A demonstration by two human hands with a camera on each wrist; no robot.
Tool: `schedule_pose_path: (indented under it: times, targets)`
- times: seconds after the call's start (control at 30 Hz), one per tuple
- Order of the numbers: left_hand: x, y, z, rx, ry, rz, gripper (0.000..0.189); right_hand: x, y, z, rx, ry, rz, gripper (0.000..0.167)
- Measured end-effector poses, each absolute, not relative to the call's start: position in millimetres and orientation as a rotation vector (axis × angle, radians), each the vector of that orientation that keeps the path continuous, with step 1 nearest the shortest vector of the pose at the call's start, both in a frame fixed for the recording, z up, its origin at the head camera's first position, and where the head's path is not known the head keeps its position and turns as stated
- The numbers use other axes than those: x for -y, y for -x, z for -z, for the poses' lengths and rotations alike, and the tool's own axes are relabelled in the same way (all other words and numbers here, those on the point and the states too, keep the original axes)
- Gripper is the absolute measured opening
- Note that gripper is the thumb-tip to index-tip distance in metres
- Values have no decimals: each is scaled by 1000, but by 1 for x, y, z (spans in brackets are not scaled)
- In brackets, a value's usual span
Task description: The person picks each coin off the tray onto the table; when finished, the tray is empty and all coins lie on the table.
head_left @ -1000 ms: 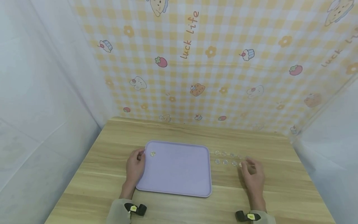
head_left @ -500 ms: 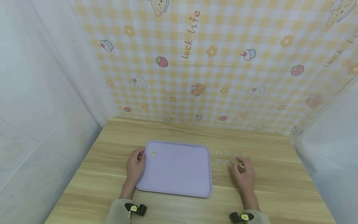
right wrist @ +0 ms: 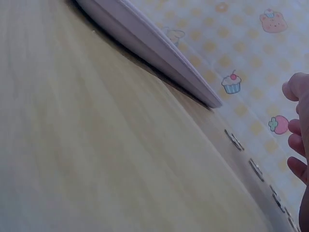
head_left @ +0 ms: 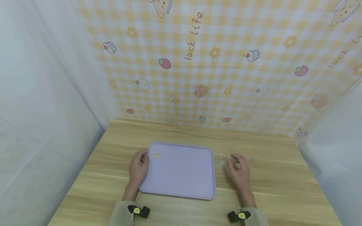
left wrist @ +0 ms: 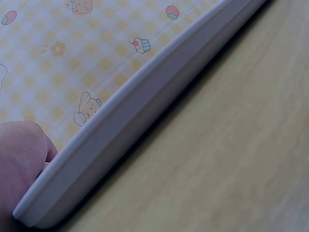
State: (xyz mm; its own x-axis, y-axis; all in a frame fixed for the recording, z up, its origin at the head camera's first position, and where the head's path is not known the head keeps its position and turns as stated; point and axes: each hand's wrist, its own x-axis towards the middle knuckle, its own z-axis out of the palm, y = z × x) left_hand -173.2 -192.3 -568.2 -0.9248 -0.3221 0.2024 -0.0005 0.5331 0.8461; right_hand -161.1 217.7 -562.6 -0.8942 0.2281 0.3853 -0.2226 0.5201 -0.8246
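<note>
A lilac tray (head_left: 178,171) lies flat on the wooden table. My left hand (head_left: 138,168) grips its left rim, thumb at the edge. In the left wrist view, that hand (left wrist: 21,159) shows at the tray's end. One small shiny round disc (head_left: 156,155) rests in the tray's upper left corner. To the right of the tray, several see-through discs (head_left: 221,155) lie in two rows, partly covered by my right hand (head_left: 239,172). That hand is low over them, thumb and fingers apart with a gap between. In the right wrist view, thin discs (right wrist: 256,169) appear edge-on near the fingertips (right wrist: 295,166).
A yellow checked cloth (head_left: 215,72) hangs behind the table's back edge. White sheets (head_left: 42,94) close off the left and right sides. Bare wood (head_left: 282,182) extends to the right of my right hand.
My right hand has moved left along the rows of discs, from their right end toward the tray. My left hand and the tray stay in place.
</note>
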Motion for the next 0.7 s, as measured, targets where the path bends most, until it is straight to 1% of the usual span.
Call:
schedule_pose_path:
  times: [0.2, 0.7]
  targets:
    - [193, 174, 569, 2449, -273, 1344, 23, -206, 166, 560, 2328, -29, -1424, 35]
    - [193, 175, 567, 2468, -273, 1347, 23, -191, 171, 564, 2305, -139, -1389, 40]
